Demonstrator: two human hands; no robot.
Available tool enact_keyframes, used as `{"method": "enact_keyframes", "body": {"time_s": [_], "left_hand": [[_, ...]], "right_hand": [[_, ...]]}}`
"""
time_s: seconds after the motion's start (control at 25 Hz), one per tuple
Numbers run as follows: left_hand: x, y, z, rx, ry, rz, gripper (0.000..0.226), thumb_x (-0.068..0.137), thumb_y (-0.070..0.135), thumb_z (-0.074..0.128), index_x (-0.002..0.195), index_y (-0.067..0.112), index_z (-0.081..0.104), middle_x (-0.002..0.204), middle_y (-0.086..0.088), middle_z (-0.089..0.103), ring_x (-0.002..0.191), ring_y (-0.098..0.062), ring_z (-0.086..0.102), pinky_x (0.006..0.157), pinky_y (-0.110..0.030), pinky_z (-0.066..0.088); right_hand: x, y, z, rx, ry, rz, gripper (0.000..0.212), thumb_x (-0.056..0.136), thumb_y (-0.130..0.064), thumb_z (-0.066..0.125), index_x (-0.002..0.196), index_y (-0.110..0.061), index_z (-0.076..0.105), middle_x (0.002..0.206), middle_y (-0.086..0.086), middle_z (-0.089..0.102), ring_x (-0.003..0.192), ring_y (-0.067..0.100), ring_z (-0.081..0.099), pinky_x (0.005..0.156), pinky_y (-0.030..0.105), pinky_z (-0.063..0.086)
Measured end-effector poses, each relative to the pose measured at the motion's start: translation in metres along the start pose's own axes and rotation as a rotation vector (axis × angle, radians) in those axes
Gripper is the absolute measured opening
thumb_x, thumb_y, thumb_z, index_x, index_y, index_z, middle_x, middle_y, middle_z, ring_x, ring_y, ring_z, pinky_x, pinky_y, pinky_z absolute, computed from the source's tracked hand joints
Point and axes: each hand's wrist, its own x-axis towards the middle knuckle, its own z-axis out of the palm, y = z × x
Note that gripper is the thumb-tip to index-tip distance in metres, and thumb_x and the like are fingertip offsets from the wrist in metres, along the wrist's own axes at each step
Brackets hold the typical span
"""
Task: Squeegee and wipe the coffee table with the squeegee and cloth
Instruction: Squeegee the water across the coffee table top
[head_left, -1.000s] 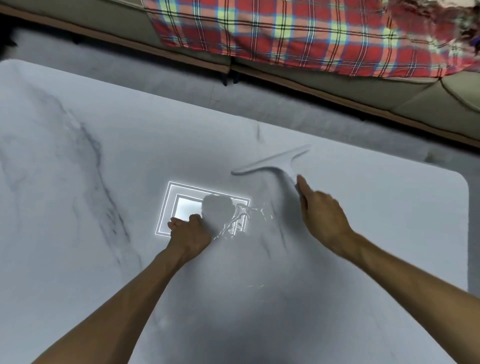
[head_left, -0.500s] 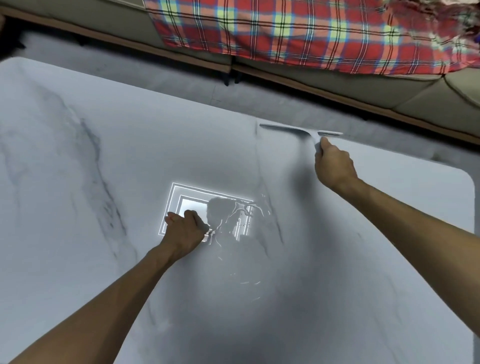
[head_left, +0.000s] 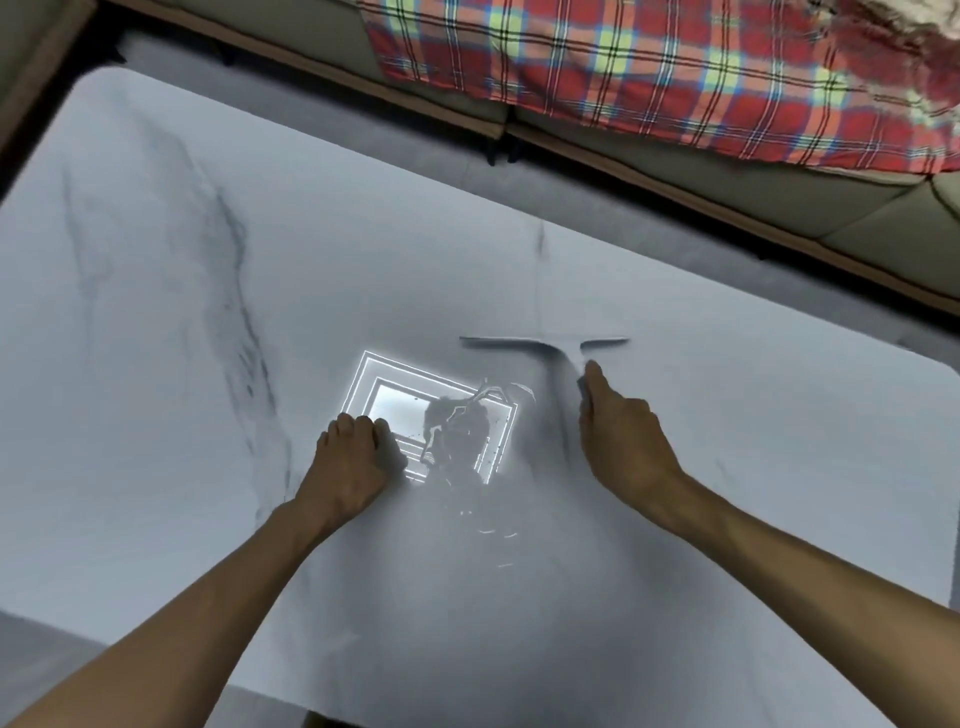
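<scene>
Since half a second ago the squeegee (head_left: 545, 343) has come back from the far edge of the coffee table (head_left: 156, 364) toward the middle, and the right hand (head_left: 621, 441) with it; the left hand (head_left: 353, 462) has stayed where it was.

From the head camera, the right hand grips the squeegee's handle, fingers wrapped around it, with the index finger stretched forward along the neck toward the blade. The blade lies crosswise on the pale marbled top, just beyond that fingertip, its ends reaching out to either side of the hand. The handle itself is mostly hidden under the palm.

The left hand rests on the tabletop as a closed fist, knuckles up. Whether it has the cloth bunched inside cannot be told; no cloth shows. Its knuckles sit at the near left corner of a bright rectangular reflection of a ceiling light (head_left: 395, 400), and wet streaks (head_left: 467, 431) glint across that reflection between the two hands.

Beyond the far edge of the table runs a strip of grey floor, then a sofa (head_left: 779, 202) draped with a red plaid blanket (head_left: 649, 67).
</scene>
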Motion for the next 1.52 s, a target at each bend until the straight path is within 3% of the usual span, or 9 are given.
{"method": "enact_keyframes", "body": {"time_s": [0.12, 0.28, 0.44, 0.64, 0.8, 1.12, 1.36, 1.44, 1.52], "left_hand": [[-0.032, -0.016, 0.017, 0.037, 0.046, -0.023, 0.031, 0.080, 0.002, 0.051, 0.111, 0.001, 0.054, 0.114, -0.019, 0.049, 0.105, -0.034, 0.048, 0.094, -0.037, 0.039], [-0.055, -0.038, 0.035, 0.055, -0.014, -0.028, 0.040, 0.077, 0.000, 0.044, 0.116, 0.003, 0.049, 0.112, -0.017, 0.045, 0.103, -0.032, 0.044, 0.094, -0.034, 0.036], [-0.056, -0.043, 0.043, 0.076, 0.016, 0.007, 0.039, 0.076, -0.001, 0.044, 0.114, 0.000, 0.049, 0.117, -0.019, 0.045, 0.114, -0.036, 0.042, 0.098, -0.040, 0.036], [-0.068, -0.053, 0.059, 0.200, 0.048, 0.090, 0.059, 0.079, 0.009, 0.019, 0.132, 0.002, 0.041, 0.124, -0.022, 0.049, 0.118, -0.032, 0.045, 0.099, -0.036, 0.037], [-0.074, -0.060, 0.063, 0.216, -0.060, 0.087, 0.047, 0.088, 0.006, 0.032, 0.134, 0.000, 0.034, 0.149, -0.036, 0.022, 0.143, -0.041, 0.022, 0.117, -0.042, 0.022], [-0.068, -0.060, 0.065, 0.155, -0.193, 0.065, 0.051, 0.086, 0.004, 0.034, 0.136, -0.005, 0.029, 0.147, -0.047, 0.003, 0.142, -0.055, 0.004, 0.119, -0.051, 0.011], [-0.067, -0.056, 0.062, 0.125, -0.237, 0.018, 0.049, 0.091, 0.012, 0.035, 0.137, -0.004, 0.029, 0.146, -0.044, 0.016, 0.140, -0.057, 0.008, 0.118, -0.053, 0.015], [-0.071, -0.053, 0.056, 0.066, -0.202, 0.030, 0.037, 0.095, 0.013, 0.034, 0.128, -0.004, 0.038, 0.143, -0.037, 0.028, 0.136, -0.050, 0.026, 0.114, -0.047, 0.026], [-0.080, -0.057, 0.047, -0.038, -0.086, 0.053, 0.013, 0.095, 0.010, 0.038, 0.106, 0.009, 0.044, 0.121, -0.023, 0.049, 0.106, -0.030, 0.046, 0.093, -0.036, 0.039]], "right_hand": [[0.045, -0.005, -0.020, 0.024, 0.106, -0.006, 0.049, 0.100, -0.016, 0.031, 0.148, -0.014, 0.021, 0.113, 0.023, 0.061, 0.105, 0.044, 0.053, 0.076, 0.036, 0.035], [0.077, -0.026, -0.007, -0.001, 0.091, 0.033, 0.049, 0.100, -0.015, 0.029, 0.148, -0.010, 0.020, 0.118, 0.026, 0.058, 0.108, 0.045, 0.052, 0.074, 0.036, 0.036], [0.038, -0.015, 0.029, -0.025, 0.099, -0.032, 0.052, 0.100, -0.017, 0.029, 0.150, -0.018, 0.016, 0.101, 0.024, 0.062, 0.092, 0.042, 0.055, 0.069, 0.035, 0.036], [-0.024, 0.003, 0.057, -0.077, 0.058, -0.131, 0.050, 0.101, -0.021, 0.029, 0.149, -0.027, 0.018, 0.071, 0.010, 0.054, 0.061, 0.032, 0.049, 0.056, 0.032, 0.035], [-0.055, 0.016, 0.064, -0.125, 0.050, -0.167, 0.049, 0.101, -0.021, 0.031, 0.148, -0.028, 0.020, 0.067, 0.010, 0.053, 0.056, 0.032, 0.046, 0.052, 0.032, 0.035], [-0.113, 0.043, 0.080, -0.232, -0.003, -0.147, 0.054, 0.101, -0.023, 0.031, 0.152, -0.030, 0.013, 0.069, 0.004, 0.050, 0.058, 0.026, 0.046, 0.053, 0.033, 0.036], [-0.145, 0.067, 0.071, -0.283, -0.076, -0.160, 0.053, 0.101, -0.026, 0.029, 0.152, -0.034, 0.013, 0.075, 0.001, 0.054, 0.065, 0.024, 0.052, 0.058, 0.035, 0.043], [-0.154, 0.072, 0.060, -0.284, -0.096, -0.153, 0.051, 0.101, -0.028, 0.030, 0.150, -0.035, 0.019, 0.076, -0.002, 0.058, 0.067, 0.023, 0.056, 0.060, 0.034, 0.047], [-0.160, 0.068, 0.045, -0.252, -0.096, -0.186, 0.046, 0.100, -0.033, 0.032, 0.146, -0.037, 0.027, 0.073, -0.007, 0.059, 0.065, 0.021, 0.057, 0.057, 0.032, 0.045]]}}
